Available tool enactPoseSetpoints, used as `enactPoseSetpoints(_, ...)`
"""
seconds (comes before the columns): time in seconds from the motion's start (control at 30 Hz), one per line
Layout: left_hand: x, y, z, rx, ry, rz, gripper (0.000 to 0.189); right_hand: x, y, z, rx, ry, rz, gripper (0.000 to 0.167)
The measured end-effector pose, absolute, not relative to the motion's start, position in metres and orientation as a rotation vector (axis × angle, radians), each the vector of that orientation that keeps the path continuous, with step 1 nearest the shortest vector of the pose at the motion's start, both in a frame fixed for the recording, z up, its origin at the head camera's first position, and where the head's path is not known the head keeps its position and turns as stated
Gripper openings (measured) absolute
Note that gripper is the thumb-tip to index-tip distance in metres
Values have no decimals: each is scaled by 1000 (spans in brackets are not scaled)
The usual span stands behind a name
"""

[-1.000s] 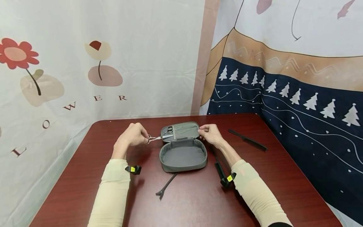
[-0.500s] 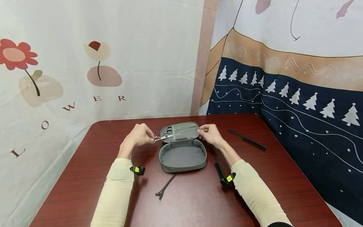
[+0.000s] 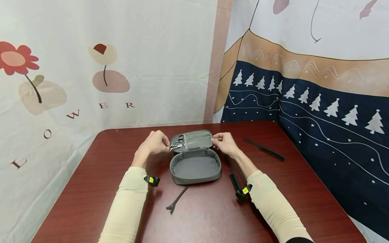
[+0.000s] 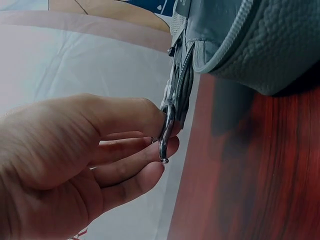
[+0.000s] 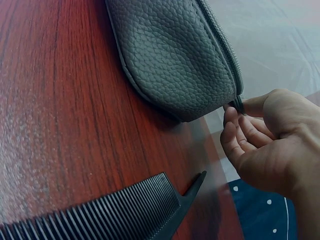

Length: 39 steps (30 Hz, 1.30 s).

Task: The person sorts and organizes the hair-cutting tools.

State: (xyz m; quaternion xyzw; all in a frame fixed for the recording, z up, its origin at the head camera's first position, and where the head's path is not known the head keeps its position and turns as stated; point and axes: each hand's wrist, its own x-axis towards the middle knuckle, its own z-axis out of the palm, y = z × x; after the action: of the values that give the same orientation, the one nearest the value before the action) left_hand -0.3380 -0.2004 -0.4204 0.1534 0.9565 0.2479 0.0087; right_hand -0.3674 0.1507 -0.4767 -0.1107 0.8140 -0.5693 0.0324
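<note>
A grey zip case [image 3: 196,177] lies unzipped in the middle of the table, its lid [image 3: 199,139] folded back. My left hand [image 3: 154,143] pinches silver scissors [image 3: 172,147] by the finger loops. The blades point right, over the elastic panel at the lid's left side, partly within it. Above them a second pair of scissors [image 3: 181,138] sits in the same panel. In the left wrist view a handle loop [image 4: 168,131] shows between thumb and fingers. My right hand [image 3: 225,143] pinches the lid's right edge, also seen in the right wrist view beside the textured case wall [image 5: 170,55].
A tail comb [image 3: 235,181] lies under my right wrist, teeth visible in the right wrist view. Farther right is another black comb [image 3: 264,149]. A dark hair clip [image 3: 176,201] lies before the case, partly under it. Patterned curtains [image 3: 152,67] hang behind the table.
My left hand has moved right, carrying the scissors farther over the lid's left panel; less of them sticks out beyond its edge. The right hand stays at the lid.
</note>
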Motion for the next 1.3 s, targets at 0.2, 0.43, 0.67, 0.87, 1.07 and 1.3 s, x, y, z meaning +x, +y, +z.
enactPoseSetpoints(0.2, -339, -197, -422, 475, 2983, 784, 5, -367, 149, -476, -339, 2513, -1739, 31)
enactPoseSetpoints(0.43, -337, -194, -421, 468, 2999, 791, 5, -366, 148, -475, -323, 2520, -1723, 31)
enactPoseSetpoints(0.67, -336, -189, -417, 444, 3004, 787, 5, -365, 149, -473, -343, 2547, -1695, 32)
enactPoseSetpoints(0.87, -337, -190, -422, 412, 3016, 840, 8, -367, 150, -473, -332, 2541, -1680, 31)
enactPoseSetpoints(1.07, -334, -195, -430, 352, 2958, 987, 12, -368, 151, -471, -304, 2527, -1656, 32)
enactPoseSetpoints(1.3, -334, -200, -435, 352, 2930, 1042, 12, -368, 154, -472, -301, 2507, -1578, 27)
